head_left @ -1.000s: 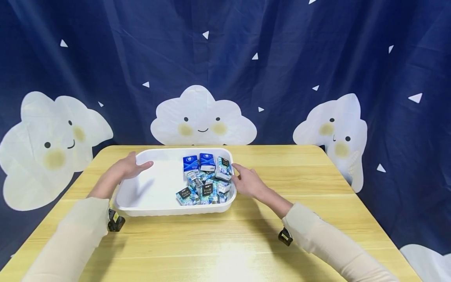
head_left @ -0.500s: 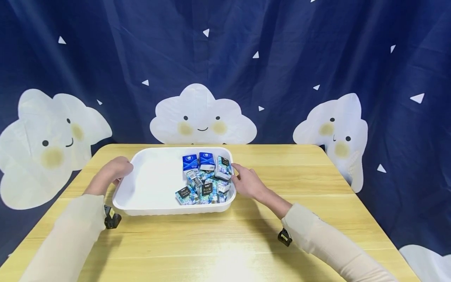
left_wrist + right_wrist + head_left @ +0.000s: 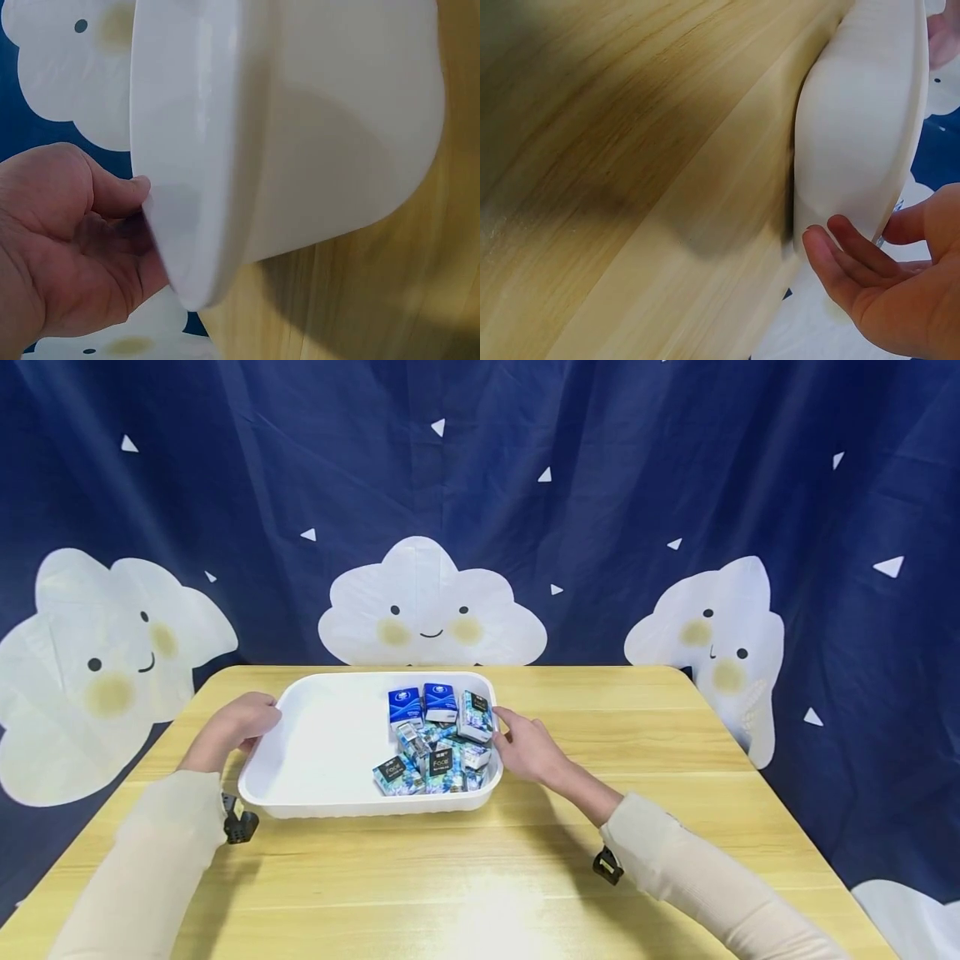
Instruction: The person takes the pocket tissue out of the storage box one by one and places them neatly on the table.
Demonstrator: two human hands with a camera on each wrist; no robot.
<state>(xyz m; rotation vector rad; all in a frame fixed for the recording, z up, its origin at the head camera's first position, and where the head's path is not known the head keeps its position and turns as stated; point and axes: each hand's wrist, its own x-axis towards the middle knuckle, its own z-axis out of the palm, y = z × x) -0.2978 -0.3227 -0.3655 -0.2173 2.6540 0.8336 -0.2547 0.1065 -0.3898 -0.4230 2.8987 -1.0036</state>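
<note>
Resting on the pale, wood-grain table [image 3: 525,860], the white, rounded-rectangular, plastic-looking tray [image 3: 330,743] is gripped at opposite ends: left hand [image 3: 243,720] and right hand [image 3: 534,752] pinch it, thumbs against fingers. Small blue, box-shaped, wrapped packets [image 3: 440,764] crowd its right half.

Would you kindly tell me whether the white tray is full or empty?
Neither, only partly filled: the tray holds small packs heaped at its right end, its left bare.
</note>
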